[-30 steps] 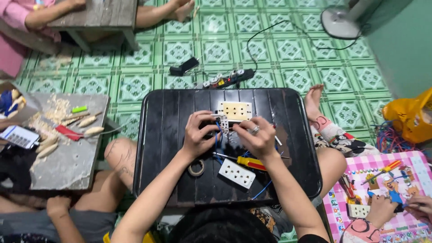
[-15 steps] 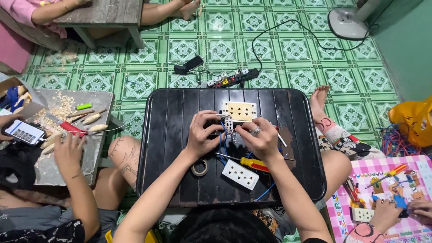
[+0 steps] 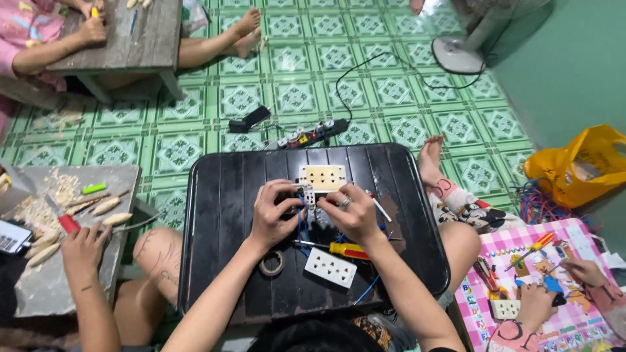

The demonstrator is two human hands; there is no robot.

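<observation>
On a low black table [image 3: 222, 215] my left hand [image 3: 274, 215] and my right hand [image 3: 352, 212] together grip a small socket module [image 3: 309, 197] with blue wires [image 3: 301, 225] hanging from it. A cream socket plate [image 3: 322, 176] lies just beyond the hands. A white multi-socket plate [image 3: 330, 267] and a red-and-yellow screwdriver [image 3: 339, 249] lie near my right forearm. A roll of tape [image 3: 270, 263] sits by my left wrist.
A black power strip [image 3: 313, 134] and an adapter [image 3: 250, 119] lie on the green tiled floor. Another person's hand [image 3: 83, 251] rests on a grey table at left. A child's hands [image 3: 531, 303] work on a pink mat at right. Yellow bag [image 3: 577, 166], fan base [image 3: 460, 55].
My hands stay on the socket module. The camera has tilted, so the table sits lower in view. The person at left has moved a hand along the grey table.
</observation>
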